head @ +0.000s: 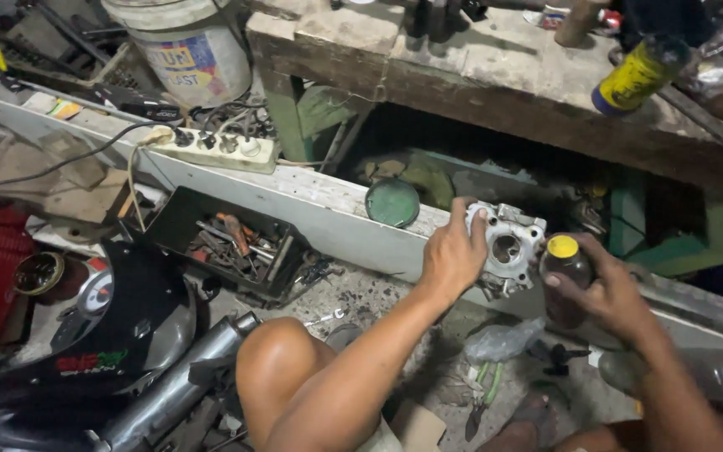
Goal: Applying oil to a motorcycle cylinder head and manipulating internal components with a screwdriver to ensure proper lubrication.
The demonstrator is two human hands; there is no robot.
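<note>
Metal engine part (508, 247) gripped in left hand (455, 251).

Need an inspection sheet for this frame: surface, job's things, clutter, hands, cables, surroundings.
Surface: dirty floor strewn with debris; white board laid across it.
Job's things: grey metal engine part with a round bore; small dark bottle with yellow cap.
Clutter: black tray of tools, green round lid, plastic bag, yellow spray can.
Hands: left hand grips the engine part; right hand holds the bottle.
Cables: power strip with several plugs and leads.
Surroundings: wooden bench, bucket, motorcycle exhaust.
</note>
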